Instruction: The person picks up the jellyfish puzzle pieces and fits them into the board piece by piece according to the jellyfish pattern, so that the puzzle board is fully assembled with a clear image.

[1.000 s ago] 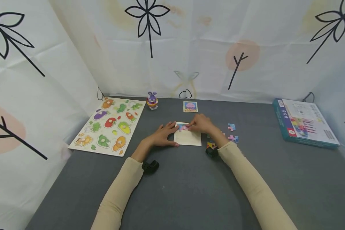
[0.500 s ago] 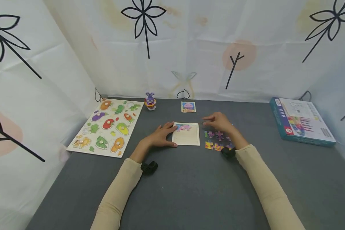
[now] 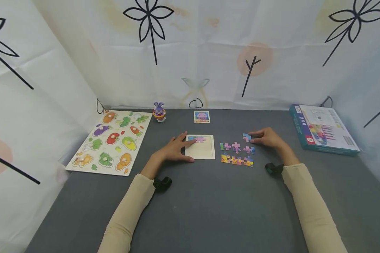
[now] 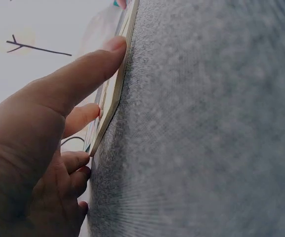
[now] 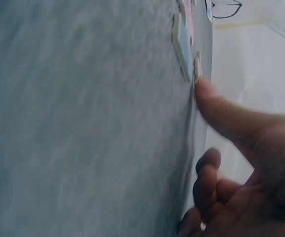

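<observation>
A small wooden puzzle tray (image 3: 202,151) lies mid-table with a pink and blue piece fitted along its top edge. My left hand (image 3: 177,149) rests flat on the tray's left side, fingers straight; in the left wrist view its thumb (image 4: 83,74) lies along the tray's edge (image 4: 113,94). My right hand (image 3: 263,137) is off to the right, its fingertips touching a loose blue puzzle piece (image 3: 247,137). Several loose pink and yellow pieces (image 3: 236,154) lie between the tray and that hand. The blurred right wrist view shows the thumb (image 5: 221,113) at a piece (image 5: 184,49).
A small picture card (image 3: 202,117) and a purple bunny toy (image 3: 159,111) stand at the back. A vegetable peg board (image 3: 112,140) lies at the left, a teal box (image 3: 323,128) at the right. White sheets wall in the grey table (image 3: 209,211).
My right hand has left the tray and moved right, past the loose pieces, to the blue piece. The left hand has stayed on the tray.
</observation>
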### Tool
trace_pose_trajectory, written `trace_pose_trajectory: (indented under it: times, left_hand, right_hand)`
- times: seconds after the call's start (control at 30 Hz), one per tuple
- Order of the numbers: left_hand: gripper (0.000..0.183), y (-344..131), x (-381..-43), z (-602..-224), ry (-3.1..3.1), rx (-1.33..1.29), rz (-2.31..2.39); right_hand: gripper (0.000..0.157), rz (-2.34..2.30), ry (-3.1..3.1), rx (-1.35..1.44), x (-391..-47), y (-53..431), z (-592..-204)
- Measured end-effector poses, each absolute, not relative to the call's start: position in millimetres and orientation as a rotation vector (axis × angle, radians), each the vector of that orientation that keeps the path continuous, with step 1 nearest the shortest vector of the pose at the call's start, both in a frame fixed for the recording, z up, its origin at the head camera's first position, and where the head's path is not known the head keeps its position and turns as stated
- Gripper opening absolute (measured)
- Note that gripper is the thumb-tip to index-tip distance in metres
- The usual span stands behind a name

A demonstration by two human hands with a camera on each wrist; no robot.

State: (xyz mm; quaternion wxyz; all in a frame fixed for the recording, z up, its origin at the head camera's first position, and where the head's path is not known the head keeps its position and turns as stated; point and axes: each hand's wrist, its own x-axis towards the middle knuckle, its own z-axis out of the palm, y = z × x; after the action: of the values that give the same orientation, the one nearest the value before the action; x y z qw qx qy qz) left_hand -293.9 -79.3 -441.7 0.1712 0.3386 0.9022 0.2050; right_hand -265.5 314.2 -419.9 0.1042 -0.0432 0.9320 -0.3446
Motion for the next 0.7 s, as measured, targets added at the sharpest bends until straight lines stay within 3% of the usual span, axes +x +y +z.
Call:
trace_pose_trajectory:
  times: [0.43,0.7]
  left_hand:
    - [0.083,-80.5,-294.3,-447.2,2.578,0.974,0.570]
    - [0.083,-81.6,-293.2,-444.6,2.560,0.974,0.593]
  right_hand:
    - [0.043,-1.068,2.755,0.083,-276.1,304.5,-427.2]
    - [0.036,-1.113,2.743,-0.047,-279.8,243.7,-415.5]
